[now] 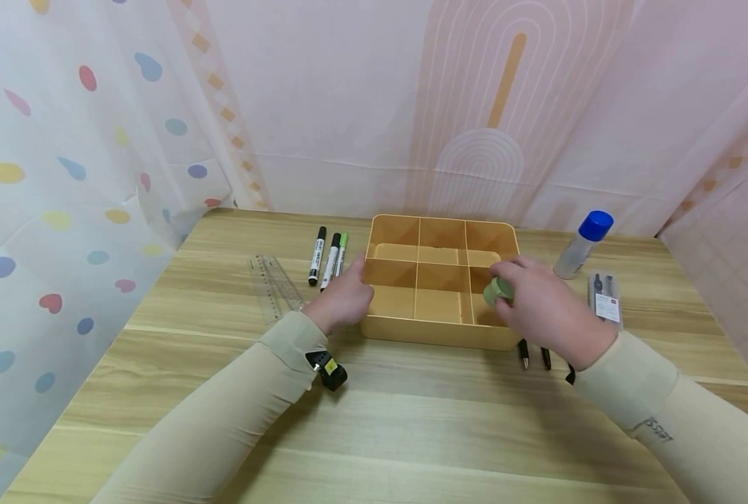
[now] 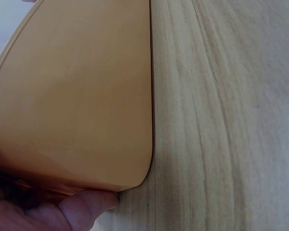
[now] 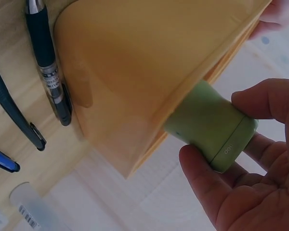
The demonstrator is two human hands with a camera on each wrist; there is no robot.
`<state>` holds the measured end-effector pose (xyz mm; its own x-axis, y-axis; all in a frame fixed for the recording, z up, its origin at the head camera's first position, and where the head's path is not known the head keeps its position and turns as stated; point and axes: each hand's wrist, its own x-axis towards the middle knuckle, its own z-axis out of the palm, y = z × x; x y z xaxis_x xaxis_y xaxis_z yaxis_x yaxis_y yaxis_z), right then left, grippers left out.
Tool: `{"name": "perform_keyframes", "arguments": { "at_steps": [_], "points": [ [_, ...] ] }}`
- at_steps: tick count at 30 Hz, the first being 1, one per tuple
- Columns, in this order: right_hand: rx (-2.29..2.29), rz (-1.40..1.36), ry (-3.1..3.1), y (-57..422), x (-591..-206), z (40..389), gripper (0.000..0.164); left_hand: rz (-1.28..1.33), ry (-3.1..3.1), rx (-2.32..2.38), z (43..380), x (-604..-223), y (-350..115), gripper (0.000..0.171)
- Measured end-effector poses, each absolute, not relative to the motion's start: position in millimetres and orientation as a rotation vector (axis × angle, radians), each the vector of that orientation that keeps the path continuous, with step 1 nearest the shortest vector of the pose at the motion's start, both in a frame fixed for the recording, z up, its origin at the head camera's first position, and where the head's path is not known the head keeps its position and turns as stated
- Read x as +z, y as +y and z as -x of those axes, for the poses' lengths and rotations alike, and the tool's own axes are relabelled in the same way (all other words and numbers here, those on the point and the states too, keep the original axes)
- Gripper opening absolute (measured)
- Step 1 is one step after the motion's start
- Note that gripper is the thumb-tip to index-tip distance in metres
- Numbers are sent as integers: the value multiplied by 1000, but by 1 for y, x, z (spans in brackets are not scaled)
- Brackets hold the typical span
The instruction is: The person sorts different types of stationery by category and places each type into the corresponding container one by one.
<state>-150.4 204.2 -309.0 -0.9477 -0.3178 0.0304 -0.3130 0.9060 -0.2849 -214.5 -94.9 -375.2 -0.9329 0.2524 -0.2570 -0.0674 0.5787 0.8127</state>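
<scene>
A tan organizer box (image 1: 439,332) with several compartments sits on the wooden table. At its left end, my left hand (image 1: 343,297) grips the wall; the left wrist view shows fingers (image 2: 86,204) against the box's outer side (image 2: 77,96) near a corner. Over the front right compartment, my right hand (image 1: 546,308) pinches a small green pencil sharpener (image 1: 497,290). In the right wrist view, thumb and fingertips hold the sharpener (image 3: 212,127), its far end overlapping the box rim. The sharpener bears a small logo. Whether it touches the box I cannot tell.
Left of the box lie clear rulers (image 1: 276,287) and three markers (image 1: 318,255). To the right are a translucent tube with a blue cap (image 1: 596,225) and a clear case (image 1: 605,297). Several pens (image 3: 41,43) lie close beside the box's right end. A curtain (image 1: 348,105) hangs behind.
</scene>
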Motion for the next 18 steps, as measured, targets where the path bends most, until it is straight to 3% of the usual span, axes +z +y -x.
{"name": "perform_keyframes", "arguments": {
  "at_steps": [18],
  "points": [
    [-456,496,2974,205,-328,158,47,-137,2465,1289,216,-377,-96,78]
  ]
}}
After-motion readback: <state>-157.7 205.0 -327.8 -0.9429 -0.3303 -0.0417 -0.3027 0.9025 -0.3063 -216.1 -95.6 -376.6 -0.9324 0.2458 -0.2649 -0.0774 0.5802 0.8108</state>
